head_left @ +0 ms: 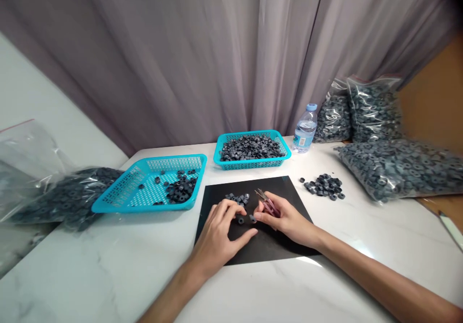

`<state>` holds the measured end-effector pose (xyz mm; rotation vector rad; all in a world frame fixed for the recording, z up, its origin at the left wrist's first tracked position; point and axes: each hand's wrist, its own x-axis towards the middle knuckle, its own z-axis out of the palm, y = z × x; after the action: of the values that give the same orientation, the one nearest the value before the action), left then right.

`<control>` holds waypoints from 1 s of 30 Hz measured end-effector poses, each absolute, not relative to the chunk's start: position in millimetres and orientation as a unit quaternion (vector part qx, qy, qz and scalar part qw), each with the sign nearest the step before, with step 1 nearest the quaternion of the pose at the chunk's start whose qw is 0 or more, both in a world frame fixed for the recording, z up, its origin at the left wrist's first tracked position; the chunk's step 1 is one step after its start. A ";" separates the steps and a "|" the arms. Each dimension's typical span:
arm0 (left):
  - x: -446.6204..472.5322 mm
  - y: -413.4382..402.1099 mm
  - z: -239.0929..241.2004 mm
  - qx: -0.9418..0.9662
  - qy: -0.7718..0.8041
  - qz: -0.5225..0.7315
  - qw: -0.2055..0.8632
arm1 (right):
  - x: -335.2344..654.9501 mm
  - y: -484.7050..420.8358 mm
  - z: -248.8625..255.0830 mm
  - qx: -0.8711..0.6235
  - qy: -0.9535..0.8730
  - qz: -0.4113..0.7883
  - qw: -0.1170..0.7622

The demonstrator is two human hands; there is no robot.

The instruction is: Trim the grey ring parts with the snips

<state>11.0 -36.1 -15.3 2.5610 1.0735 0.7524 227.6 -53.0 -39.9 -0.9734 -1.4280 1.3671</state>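
Both of my hands rest on a black mat (pixel 285 193) in the middle of a white marble table. My left hand (pixel 219 234) lies with fingers curved down, its fingertips touching a small grey ring (pixel 240 220) on the mat. My right hand (pixel 280 217) is closed round a pair of pink-handled tweezers (pixel 265 202), and its fingertips pinch a second grey ring (pixel 252 218) beside the first. A small cluster of grey rings (pixel 238 198) lies on the mat just beyond my fingers.
A teal basket (pixel 123 195) with some rings sits left of the mat, a fuller teal basket (pixel 282 142) behind it. A loose ring pile (pixel 324 186) lies right. A water bottle (pixel 305 129) and bags of rings (pixel 394 166) stand at the back right; another bag (pixel 68 195) lies left.
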 end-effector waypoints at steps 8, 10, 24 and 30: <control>21.6 -43.8 -20.1 0.882 0.318 0.309 0.159 | 227.5 -54.9 -43.0 -0.362 -0.580 0.561 0.466; 21.3 -45.0 -19.8 0.882 0.302 0.325 0.157 | 229.0 -56.1 -41.7 -0.362 -0.580 0.566 0.460; 21.3 -43.9 -19.8 0.897 0.210 0.384 0.061 | 232.2 -59.5 -33.6 -0.356 -0.572 0.580 0.458; 20.4 -43.2 -21.1 0.892 0.244 0.376 0.064 | 232.7 -58.5 -36.8 -0.359 -0.565 0.574 0.470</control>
<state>20.4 -43.2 -21.1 2.6919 0.7366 1.1350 232.7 -58.5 -36.8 -0.8802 -1.3853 1.4074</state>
